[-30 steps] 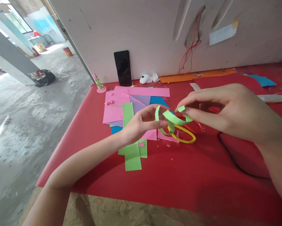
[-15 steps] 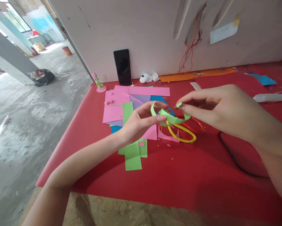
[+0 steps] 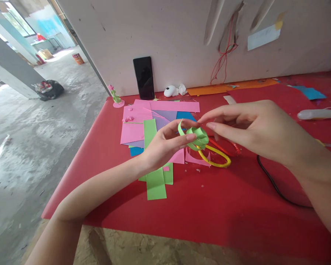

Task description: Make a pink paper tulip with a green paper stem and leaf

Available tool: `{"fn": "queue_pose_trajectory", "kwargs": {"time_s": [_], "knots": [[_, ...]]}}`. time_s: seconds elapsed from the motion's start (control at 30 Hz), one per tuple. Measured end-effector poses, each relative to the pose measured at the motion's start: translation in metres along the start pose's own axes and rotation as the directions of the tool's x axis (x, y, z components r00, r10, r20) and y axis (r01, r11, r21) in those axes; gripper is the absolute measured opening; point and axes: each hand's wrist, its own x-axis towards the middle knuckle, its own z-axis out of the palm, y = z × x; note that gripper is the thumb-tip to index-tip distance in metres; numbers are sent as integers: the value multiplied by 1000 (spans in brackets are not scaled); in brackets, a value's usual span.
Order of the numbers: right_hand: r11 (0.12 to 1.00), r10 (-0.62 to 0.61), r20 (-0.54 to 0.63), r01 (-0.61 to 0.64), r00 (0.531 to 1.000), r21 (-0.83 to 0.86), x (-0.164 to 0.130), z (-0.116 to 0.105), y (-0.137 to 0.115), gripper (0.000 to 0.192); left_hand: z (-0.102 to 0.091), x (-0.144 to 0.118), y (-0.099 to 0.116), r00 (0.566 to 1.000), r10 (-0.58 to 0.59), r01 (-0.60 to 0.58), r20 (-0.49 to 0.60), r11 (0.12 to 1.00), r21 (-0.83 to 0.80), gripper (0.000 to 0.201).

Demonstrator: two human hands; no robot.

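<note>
Red table [image 3: 154,217] against white wall [image 3: 168,33], grey concrete floor [image 3: 30,147]

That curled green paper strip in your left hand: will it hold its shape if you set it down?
Probably not fully. The green paper strip looks thin and springy, so it may uncoil once the left hand lets go. It seems very light, likely to shift at a nudge.

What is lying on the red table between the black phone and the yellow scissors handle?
In the head view, between the black phone and the yellow scissors handle lie overlapping paper sheets, pink, lilac and blue, on the red table.
</note>
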Motion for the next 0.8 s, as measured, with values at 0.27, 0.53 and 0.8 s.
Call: {"fn": "queue_pose_trajectory", "kwargs": {"time_s": [0.27,0.53,0.8], "knots": [[999,51,58,-50,997,-11,-2,-5,-11,21,0,0,0,997,71,-69,-18,995,76,21],[994,65,174,-79,983,72,0,2,-6,18,-2,-7,0,870,483,-470,102,746,471,29],[981,-3,238,-43,971,190,-3,2,-13,15,-6,-11,3,688,662,-634,296,351,689,33]]}}
